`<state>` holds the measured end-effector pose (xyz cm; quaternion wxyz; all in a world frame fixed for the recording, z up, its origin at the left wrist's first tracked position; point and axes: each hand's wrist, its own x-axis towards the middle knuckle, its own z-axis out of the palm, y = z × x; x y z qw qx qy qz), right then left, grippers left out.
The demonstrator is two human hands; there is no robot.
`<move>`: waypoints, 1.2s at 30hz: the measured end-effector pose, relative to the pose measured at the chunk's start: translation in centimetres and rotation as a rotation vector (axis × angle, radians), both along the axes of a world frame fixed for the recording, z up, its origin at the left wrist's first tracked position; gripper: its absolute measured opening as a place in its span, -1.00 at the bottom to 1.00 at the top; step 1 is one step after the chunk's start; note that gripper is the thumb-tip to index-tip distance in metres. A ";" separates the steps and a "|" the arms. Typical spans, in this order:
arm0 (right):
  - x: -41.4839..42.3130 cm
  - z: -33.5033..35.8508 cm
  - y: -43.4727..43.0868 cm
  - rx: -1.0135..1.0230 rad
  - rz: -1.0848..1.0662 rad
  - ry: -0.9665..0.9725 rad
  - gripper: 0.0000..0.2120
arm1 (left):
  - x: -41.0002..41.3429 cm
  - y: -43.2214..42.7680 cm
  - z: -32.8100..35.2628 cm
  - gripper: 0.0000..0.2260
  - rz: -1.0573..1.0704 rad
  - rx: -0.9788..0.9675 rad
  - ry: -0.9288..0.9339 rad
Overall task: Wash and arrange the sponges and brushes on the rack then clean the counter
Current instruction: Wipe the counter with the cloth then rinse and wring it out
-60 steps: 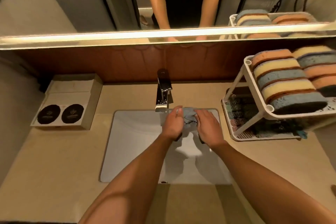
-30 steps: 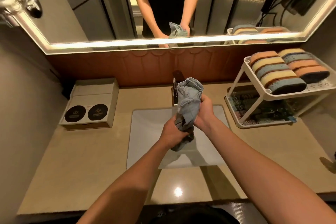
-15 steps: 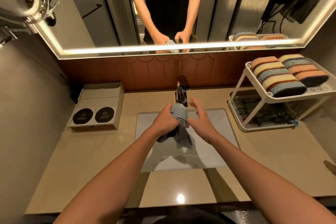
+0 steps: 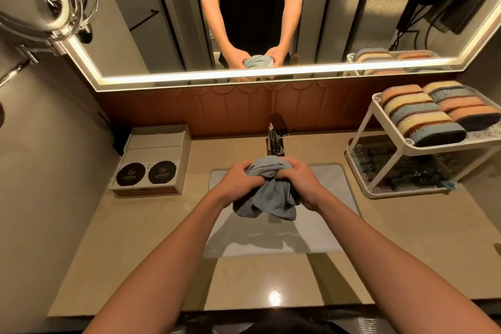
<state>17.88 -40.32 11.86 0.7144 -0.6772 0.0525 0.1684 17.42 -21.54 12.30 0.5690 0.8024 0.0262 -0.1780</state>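
Beige desk (image 4: 151, 247) is surrounding the sink (image 4: 333, 225), where both hands, left hand (image 4: 238, 180) and right hand (image 4: 299, 183), are clamping fingers on a bunched grey cloth (image 4: 267, 192). Wringing too far forward risks dripping onto the desk; sponges (image 4: 423, 114) are sitting on the rack (image 4: 375, 116).

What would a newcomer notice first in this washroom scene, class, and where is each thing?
At the centre, the left hand and right hand grip a bunched grey-blue cloth over the white rectangular sink, just below the chrome tap. To the right, rows of orange, yellow and blue sponges fill the top shelf of a white two-tier rack.
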 end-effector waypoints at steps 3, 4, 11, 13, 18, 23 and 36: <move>0.4 0.3 0.6 0.312 -0.161 0.098 -0.73 | -1.6 -1.0 -0.6 -0.59 0.008 -0.394 0.105; 0.4 0.4 0.9 0.353 -0.192 0.100 -0.75 | -2.1 -1.6 -0.8 -0.55 0.002 -0.524 0.112; -0.7 -0.5 3.8 0.281 -0.207 0.150 -0.76 | -1.7 -4.8 -1.6 -0.54 0.107 -0.595 0.130; -0.6 -0.2 3.0 0.447 -0.127 0.292 -0.71 | -1.2 -4.2 -2.0 -0.60 0.121 -0.500 0.156; 0.0 0.8 -0.9 -0.579 0.212 -0.233 -0.31 | 0.0 -1.8 -1.8 -0.77 0.085 -0.371 0.277; 0.4 0.5 -1.8 -1.156 0.590 -0.961 0.01 | 1.0 -1.6 -0.2 -0.93 -0.215 -0.078 0.233; 0.5 -1.9 0.9 -1.336 0.511 -0.521 -0.53 | 0.2 -4.3 -1.0 -0.58 -0.385 1.051 -0.258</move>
